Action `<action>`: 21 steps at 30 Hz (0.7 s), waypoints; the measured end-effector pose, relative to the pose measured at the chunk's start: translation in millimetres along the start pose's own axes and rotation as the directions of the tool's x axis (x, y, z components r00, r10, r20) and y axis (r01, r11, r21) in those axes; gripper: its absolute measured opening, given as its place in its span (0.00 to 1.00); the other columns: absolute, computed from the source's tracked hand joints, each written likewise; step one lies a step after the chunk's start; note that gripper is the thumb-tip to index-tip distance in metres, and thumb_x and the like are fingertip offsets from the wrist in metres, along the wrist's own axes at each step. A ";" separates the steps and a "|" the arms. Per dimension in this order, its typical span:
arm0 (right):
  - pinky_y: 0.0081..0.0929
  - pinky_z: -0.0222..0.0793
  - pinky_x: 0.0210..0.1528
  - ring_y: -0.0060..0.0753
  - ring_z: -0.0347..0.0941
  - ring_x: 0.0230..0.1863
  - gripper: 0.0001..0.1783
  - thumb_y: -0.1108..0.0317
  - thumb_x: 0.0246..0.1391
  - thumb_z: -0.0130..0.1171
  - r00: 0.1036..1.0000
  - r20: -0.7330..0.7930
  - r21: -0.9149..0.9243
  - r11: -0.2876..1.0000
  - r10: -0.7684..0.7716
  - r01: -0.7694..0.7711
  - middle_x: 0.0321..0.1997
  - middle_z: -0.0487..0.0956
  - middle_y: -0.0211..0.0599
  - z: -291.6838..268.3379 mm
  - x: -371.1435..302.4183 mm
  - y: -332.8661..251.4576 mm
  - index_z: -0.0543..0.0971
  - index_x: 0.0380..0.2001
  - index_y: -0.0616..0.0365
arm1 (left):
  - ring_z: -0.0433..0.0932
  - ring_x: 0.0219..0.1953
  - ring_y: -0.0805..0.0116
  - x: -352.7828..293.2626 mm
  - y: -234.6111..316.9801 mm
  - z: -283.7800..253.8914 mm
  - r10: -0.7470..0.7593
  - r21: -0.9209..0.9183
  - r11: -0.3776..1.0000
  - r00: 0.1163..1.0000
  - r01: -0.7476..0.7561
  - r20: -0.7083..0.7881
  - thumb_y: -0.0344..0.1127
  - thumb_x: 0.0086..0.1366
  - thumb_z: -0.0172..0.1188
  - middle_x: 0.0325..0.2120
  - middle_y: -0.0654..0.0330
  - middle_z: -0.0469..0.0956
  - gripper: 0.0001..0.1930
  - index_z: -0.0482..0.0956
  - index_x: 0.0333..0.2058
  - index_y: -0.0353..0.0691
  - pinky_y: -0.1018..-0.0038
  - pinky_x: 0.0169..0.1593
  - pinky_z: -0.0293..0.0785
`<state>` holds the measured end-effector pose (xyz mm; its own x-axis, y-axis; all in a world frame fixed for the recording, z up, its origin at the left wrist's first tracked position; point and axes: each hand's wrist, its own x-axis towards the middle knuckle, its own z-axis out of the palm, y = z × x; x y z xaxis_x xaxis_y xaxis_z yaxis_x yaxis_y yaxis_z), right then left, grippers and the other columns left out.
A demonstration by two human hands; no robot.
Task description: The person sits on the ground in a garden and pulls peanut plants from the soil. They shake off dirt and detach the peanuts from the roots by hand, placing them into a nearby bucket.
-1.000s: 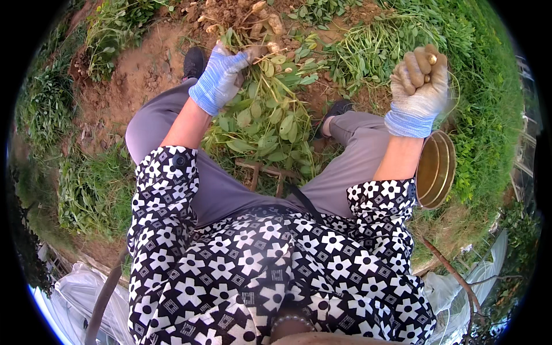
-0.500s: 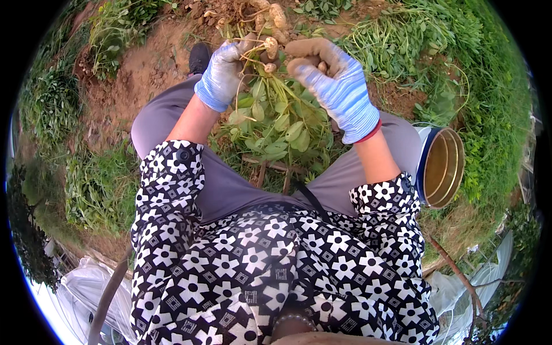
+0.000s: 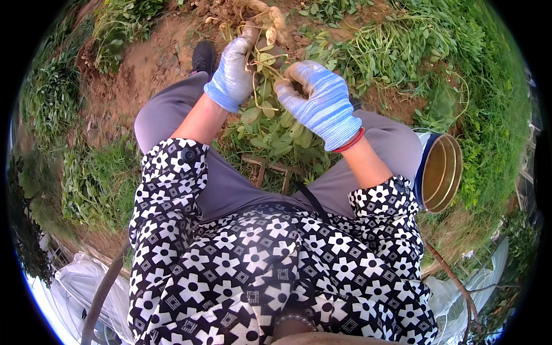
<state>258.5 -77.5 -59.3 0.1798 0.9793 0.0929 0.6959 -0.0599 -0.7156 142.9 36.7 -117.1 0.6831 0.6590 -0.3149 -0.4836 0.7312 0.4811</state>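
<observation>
A peanut plant (image 3: 273,135) hangs upside down between my knees, its green leaves low and its roots and pale pods (image 3: 275,18) at the top. My left hand (image 3: 234,75), in a blue and white glove with soiled fingers, is closed around the stems just below the roots. Close by on the right is my right hand (image 3: 322,100), gloved alike. Its fingers are curled, with thumb and forefinger tips beside the thin stems. Whatever lies inside that curl is hidden.
A round metal bucket (image 3: 441,172) with a blue and white outside stands beside my right knee, its mouth facing sideways. Pulled plants (image 3: 379,52) lie on the reddish soil (image 3: 132,69) ahead. A wooden frame (image 3: 270,167) shows between my thighs, and grass grows at the right.
My right hand has moved down and left, and its fingers have curled further. My left hand has tilted and shifted slightly right. Some pods near the stems no longer show.
</observation>
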 end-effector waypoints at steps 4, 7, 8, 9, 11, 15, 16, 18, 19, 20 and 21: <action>0.36 0.67 0.27 0.45 0.71 0.24 0.12 0.60 0.45 0.53 0.970 0.244 0.101 0.994 0.014 -0.040 0.21 0.72 0.44 0.3 -7.1 -5.1 0.73 0.20 0.58 | 0.50 0.15 0.79 7.9 1.6 -9.9 0.001 -0.140 0.990 0.996 0.012 0.094 0.49 0.63 0.50 0.13 0.73 0.54 0.18 0.69 0.40 0.39 0.81 0.23 0.52; 0.24 0.62 0.22 0.21 0.65 0.20 0.08 0.68 0.48 0.54 0.891 0.448 0.175 0.970 0.072 -0.166 0.17 0.69 0.36 7.9 -10.8 -4.1 0.74 0.25 0.63 | 0.48 0.13 0.82 0.5 2.1 1.5 0.019 -0.018 1.000 1.000 -0.019 0.017 0.51 0.63 0.48 0.11 0.75 0.52 0.22 0.69 0.42 0.35 0.83 0.21 0.50; 0.23 0.61 0.23 0.18 0.63 0.21 0.09 0.67 0.49 0.53 0.871 0.487 0.248 0.945 0.070 -0.215 0.17 0.69 0.34 9.5 -11.3 -7.2 0.73 0.25 0.64 | 0.49 0.13 0.83 -1.7 1.3 5.2 0.033 0.032 0.999 0.999 -0.033 -0.019 0.51 0.63 0.48 0.11 0.75 0.52 0.23 0.69 0.43 0.35 0.83 0.20 0.49; 0.22 0.62 0.23 0.17 0.63 0.21 0.09 0.67 0.49 0.53 0.859 0.510 0.288 0.932 0.047 -0.222 0.17 0.69 0.34 11.1 -11.2 -9.1 0.73 0.25 0.64 | 0.49 0.13 0.83 -2.3 0.7 7.7 0.052 0.082 0.995 0.997 -0.047 -0.054 0.51 0.63 0.48 0.11 0.75 0.51 0.23 0.69 0.43 0.35 0.83 0.19 0.49; 0.21 0.62 0.24 0.16 0.63 0.21 0.09 0.66 0.49 0.52 0.834 0.552 0.365 0.899 -0.002 -0.240 0.17 0.69 0.33 14.4 -11.7 -11.0 0.73 0.24 0.63 | 0.49 0.10 0.84 -0.6 -4.0 4.6 0.012 0.078 0.997 0.995 -0.004 -0.101 0.50 0.63 0.48 0.10 0.75 0.54 0.22 0.69 0.43 0.35 0.83 0.17 0.47; 0.16 0.60 0.23 0.13 0.63 0.20 0.11 0.65 0.50 0.49 0.776 0.629 0.513 0.772 -0.040 -0.376 0.17 0.68 0.27 11.2 -10.8 -16.6 0.73 0.25 0.62 | 0.48 0.09 0.83 -3.4 -6.3 10.8 -0.015 0.115 0.993 0.996 0.025 -0.089 0.50 0.64 0.47 0.10 0.75 0.55 0.21 0.70 0.42 0.36 0.82 0.15 0.46; 0.16 0.60 0.22 0.14 0.62 0.20 0.11 0.65 0.50 0.48 0.724 0.690 0.515 0.710 -0.011 -0.480 0.17 0.68 0.26 9.6 -10.8 -18.7 0.73 0.25 0.61 | 0.48 0.08 0.83 -4.1 -6.5 12.6 -0.010 0.121 0.993 0.997 0.019 -0.074 0.50 0.64 0.47 0.09 0.74 0.55 0.21 0.70 0.42 0.36 0.82 0.15 0.46; 0.15 0.59 0.20 0.14 0.62 0.18 0.11 0.64 0.50 0.47 0.596 0.802 0.484 0.562 0.022 -0.671 0.16 0.68 0.25 8.1 -11.7 -22.7 0.73 0.25 0.61 | 0.50 0.08 0.80 -3.7 -9.0 10.7 0.012 0.128 0.992 0.995 0.001 -0.096 0.50 0.63 0.49 0.09 0.73 0.55 0.16 0.67 0.33 0.41 0.80 0.15 0.45; 0.14 0.59 0.19 0.14 0.62 0.18 0.11 0.64 0.50 0.47 0.593 0.805 0.482 0.559 0.020 -0.674 0.16 0.68 0.25 9.2 -12.4 -23.7 0.73 0.25 0.60 | 0.51 0.08 0.77 -0.1 -11.3 5.5 0.029 0.130 0.992 0.991 -0.011 -0.133 0.49 0.62 0.52 0.08 0.71 0.55 0.16 0.63 0.24 0.45 0.78 0.15 0.45; 0.14 0.59 0.19 0.14 0.62 0.17 0.11 0.64 0.50 0.47 0.588 0.809 0.480 0.557 0.018 -0.678 0.16 0.68 0.25 10.6 -13.2 -24.7 0.74 0.25 0.60 | 0.52 0.08 0.75 3.5 -12.4 1.6 0.047 0.132 0.991 0.984 -0.024 -0.170 0.48 0.61 0.54 0.08 0.70 0.55 0.20 0.59 0.16 0.49 0.76 0.15 0.44; 0.14 0.59 0.18 0.14 0.62 0.17 0.11 0.64 0.50 0.47 0.585 0.811 0.478 0.554 0.021 -0.681 0.16 0.69 0.25 12.4 -14.3 -25.5 0.74 0.25 0.60 | 0.52 0.08 0.75 7.2 -12.6 2.1 0.054 0.130 0.991 0.972 -0.025 -0.228 0.48 0.61 0.54 0.08 0.70 0.54 0.20 0.59 0.16 0.49 0.76 0.15 0.44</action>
<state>229.5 -87.6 -50.9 -0.4436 0.7287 -0.5218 -0.0689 -0.6082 -0.7908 155.1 31.9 -123.7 0.5132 0.7206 -0.4663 -0.4250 0.6853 0.5914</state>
